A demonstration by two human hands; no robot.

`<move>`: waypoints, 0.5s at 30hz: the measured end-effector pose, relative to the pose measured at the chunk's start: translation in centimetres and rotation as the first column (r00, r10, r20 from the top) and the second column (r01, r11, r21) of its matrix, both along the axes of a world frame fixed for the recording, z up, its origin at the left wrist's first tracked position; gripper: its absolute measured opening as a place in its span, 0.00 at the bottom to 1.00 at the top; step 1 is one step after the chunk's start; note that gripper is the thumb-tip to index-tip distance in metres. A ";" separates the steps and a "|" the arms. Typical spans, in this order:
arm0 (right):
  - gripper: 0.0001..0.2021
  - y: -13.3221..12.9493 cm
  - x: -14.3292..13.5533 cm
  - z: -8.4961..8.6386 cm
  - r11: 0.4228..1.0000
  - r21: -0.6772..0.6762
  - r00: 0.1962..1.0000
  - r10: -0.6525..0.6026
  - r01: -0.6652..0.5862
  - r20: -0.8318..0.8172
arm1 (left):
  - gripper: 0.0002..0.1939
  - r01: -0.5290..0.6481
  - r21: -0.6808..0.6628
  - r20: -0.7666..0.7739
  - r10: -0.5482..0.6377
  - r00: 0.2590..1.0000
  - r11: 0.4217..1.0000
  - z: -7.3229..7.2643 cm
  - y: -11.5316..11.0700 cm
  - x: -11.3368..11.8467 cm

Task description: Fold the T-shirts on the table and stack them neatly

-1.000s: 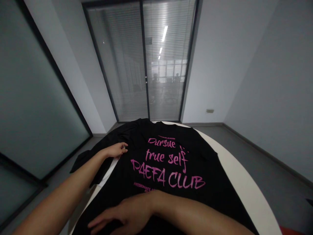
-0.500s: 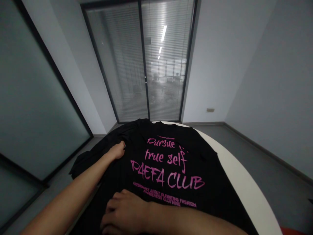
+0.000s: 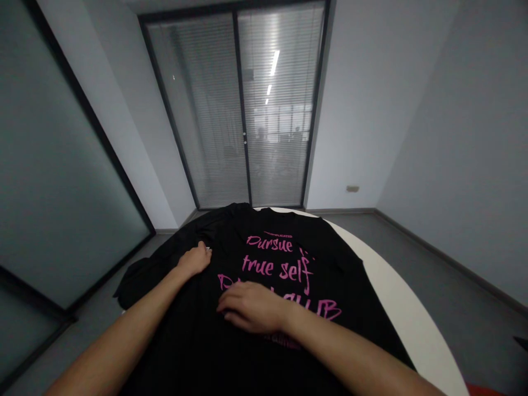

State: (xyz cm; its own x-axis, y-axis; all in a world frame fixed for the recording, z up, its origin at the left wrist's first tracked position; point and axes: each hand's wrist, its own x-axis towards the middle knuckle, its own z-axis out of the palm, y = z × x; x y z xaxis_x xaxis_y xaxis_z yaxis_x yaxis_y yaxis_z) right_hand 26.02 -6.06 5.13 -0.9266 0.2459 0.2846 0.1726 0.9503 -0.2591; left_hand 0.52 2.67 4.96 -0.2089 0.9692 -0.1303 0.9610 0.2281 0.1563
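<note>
A black T-shirt (image 3: 330, 242) with pink lettering is spread out, printed side up. My left hand (image 3: 194, 260) is closed on the fabric at the shirt's left side, its fingertips pressed together. A small white spot shows at those fingertips, too small to make out. My right hand (image 3: 252, 306) hovers over or lies on the printed front, palm down, fingers loosely stretched toward the left. It covers part of the large lettering and grips nothing that I can see.
The shirt lies on a white, round-edged table (image 3: 396, 291), its rim bare along the right. Dark bunched cloth (image 3: 140, 275) hangs at the left edge. Beyond stand a glass door with blinds (image 3: 276, 154) and pale walls. Something red (image 3: 480, 389) shows at the lower right.
My right hand has moved up and to the right, from the lower part of the shirt onto the large lettering. My left hand stays on nearly the same spot.
</note>
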 end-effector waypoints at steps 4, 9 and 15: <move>0.12 5.1 6.8 0.2 0.914 -0.022 0.912 -0.405 0.405 -0.068 | 0.28 0.009 -0.116 0.155 0.009 0.988 0.993 1.2 -2.3 -1.6; 0.16 10.4 15.9 -1.1 0.411 -0.070 0.402 -0.908 0.909 -0.115 | 0.46 0.229 -0.320 0.566 -0.009 0.824 0.919 2.9 -7.9 -4.1; 0.27 12.0 22.1 -3.4 -0.129 -0.020 -0.128 -0.991 0.991 0.048 | 0.33 0.219 -0.297 0.599 0.003 0.801 0.929 3.1 -12.6 -6.7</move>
